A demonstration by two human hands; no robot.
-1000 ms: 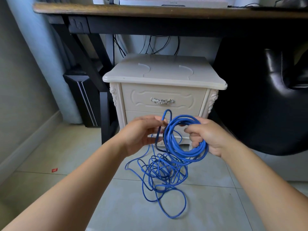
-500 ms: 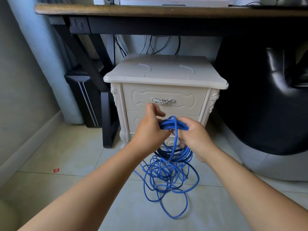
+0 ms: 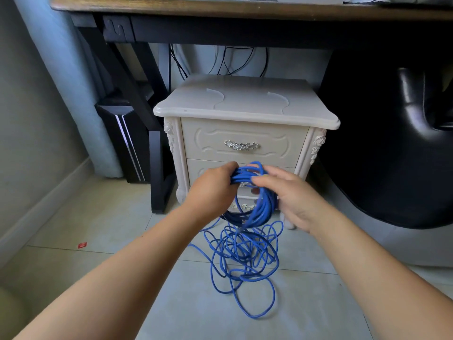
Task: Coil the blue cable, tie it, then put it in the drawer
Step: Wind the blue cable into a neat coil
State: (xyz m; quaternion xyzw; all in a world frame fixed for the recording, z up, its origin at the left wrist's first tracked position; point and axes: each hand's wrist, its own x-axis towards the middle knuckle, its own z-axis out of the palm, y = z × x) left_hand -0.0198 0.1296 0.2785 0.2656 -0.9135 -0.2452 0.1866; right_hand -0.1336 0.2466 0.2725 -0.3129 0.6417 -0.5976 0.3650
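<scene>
Gripping the coiled loops of the blue cable (image 3: 263,209) in our left hand (image 3: 212,192), we are curling its fingers round the top of the bundle. Our right hand (image 3: 294,197) is laying its fingers over the same strands; whether they are pinching, we cannot tell. The loose remainder is lying tangled on the floor (image 3: 318,303), on the near side of the nightstand (image 3: 245,104), whose top drawer (image 3: 210,143) is sitting closed.
</scene>
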